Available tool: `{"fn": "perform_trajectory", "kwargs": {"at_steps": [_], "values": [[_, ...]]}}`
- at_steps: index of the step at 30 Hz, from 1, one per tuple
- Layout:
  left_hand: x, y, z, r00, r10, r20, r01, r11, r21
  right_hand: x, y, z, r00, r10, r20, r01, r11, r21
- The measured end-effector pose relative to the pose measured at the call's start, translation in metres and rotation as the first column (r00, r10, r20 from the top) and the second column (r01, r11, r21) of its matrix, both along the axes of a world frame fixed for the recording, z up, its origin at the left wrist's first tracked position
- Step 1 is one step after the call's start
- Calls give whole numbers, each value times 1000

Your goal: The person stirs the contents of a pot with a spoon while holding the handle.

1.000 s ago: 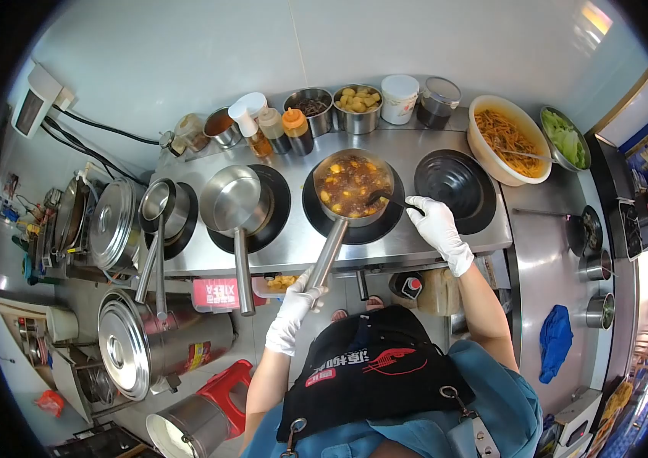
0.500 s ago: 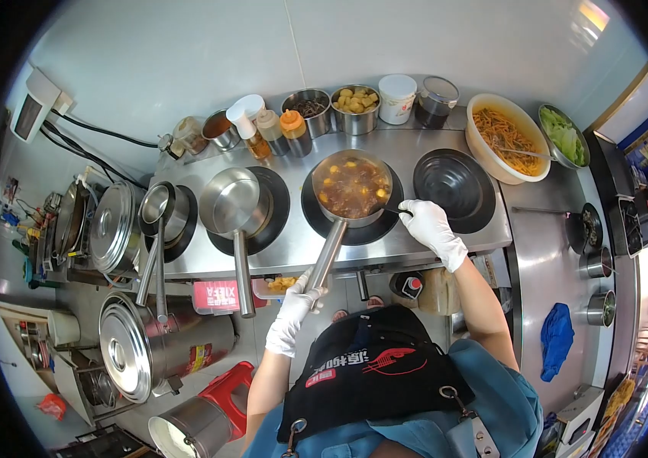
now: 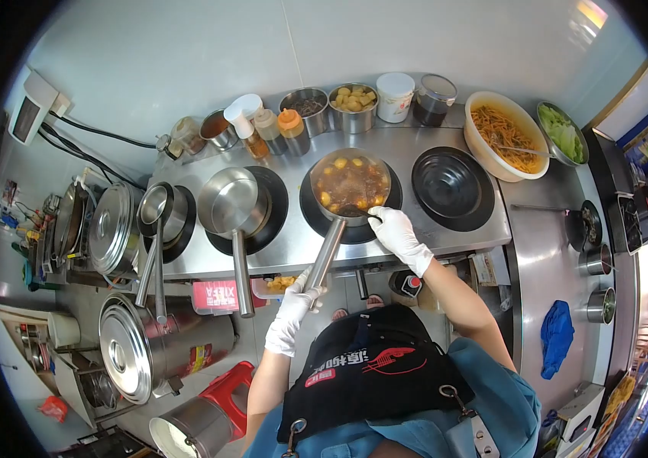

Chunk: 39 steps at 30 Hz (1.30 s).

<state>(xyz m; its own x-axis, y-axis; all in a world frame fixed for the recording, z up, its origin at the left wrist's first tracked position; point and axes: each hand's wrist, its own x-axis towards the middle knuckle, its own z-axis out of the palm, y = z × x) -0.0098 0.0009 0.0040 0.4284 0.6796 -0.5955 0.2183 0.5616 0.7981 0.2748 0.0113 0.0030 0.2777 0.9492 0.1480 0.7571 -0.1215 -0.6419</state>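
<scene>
A steel saucepan (image 3: 331, 246) with a long handle sits on a round black burner. It holds brown broth (image 3: 348, 179) with yellow chunks. My gloved left hand (image 3: 295, 311) is closed around the end of the handle. In my gloved right hand (image 3: 400, 235) is the handle of a dark spoon (image 3: 351, 211), whose head dips into the broth by the near rim. To the left, a second steel saucepan (image 3: 234, 200) stands on its own burner with nothing seen inside. The burner with a black pan-like top (image 3: 454, 187) lies to the right of my right hand.
Sauce bottles (image 3: 293, 130), a pot of yellow chunks (image 3: 353, 107) and a white tub (image 3: 395, 98) line the wall. At the right stands a bowl of orange shreds (image 3: 518, 168). Large lidded steel pots (image 3: 129, 347) are at the left; a blue cloth (image 3: 557, 340) lies on the right counter.
My right hand has moved left and slightly toward me, bringing the spoon from the saucepan's right side to its near rim. My left hand stays on the handle.
</scene>
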Motion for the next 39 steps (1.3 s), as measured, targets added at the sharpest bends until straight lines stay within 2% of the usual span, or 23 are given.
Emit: {"fn": "perform_trajectory", "kwargs": {"at_steps": [6, 13, 19, 21, 26, 31, 33, 39], "values": [[2, -1, 6, 998, -12, -55, 13, 1000, 20, -25, 19, -17, 995, -70, -68, 74, 996, 55], [0, 0, -3, 1000, -4, -6, 4, 1000, -6, -29, 48, -23, 995, -96, -41, 98, 993, 64], [0, 0, -3, 1000, 6, -28, -6, 1000, 7, -12, 44, -14, 984, -105, -147, 141, 954, 263], [0, 0, -1, 1000, 2, -26, -2, 1000, 8, -3, 37, -8, 967, -98, -234, 173, 930, 325], [1, 0, 1, 1000, -10, -16, 10, 1000, 11, 21, 11, 1, 882, -97, -461, 272, 904, 330], [1, 0, 1, 1000, -16, -11, 16, 1000, 11, 33, -19, 9, 804, -152, -575, 363, 892, 271], [0, 1, -2, 1000, -20, -3, 20, 1000, 17, 33, -29, 8, 680, -211, -702, 434, 888, 154], [-2, 1, -8, 1000, -3, 21, 3, 1000, 6, 26, -43, -2, 677, -199, -709, 442, 880, 175]]}}
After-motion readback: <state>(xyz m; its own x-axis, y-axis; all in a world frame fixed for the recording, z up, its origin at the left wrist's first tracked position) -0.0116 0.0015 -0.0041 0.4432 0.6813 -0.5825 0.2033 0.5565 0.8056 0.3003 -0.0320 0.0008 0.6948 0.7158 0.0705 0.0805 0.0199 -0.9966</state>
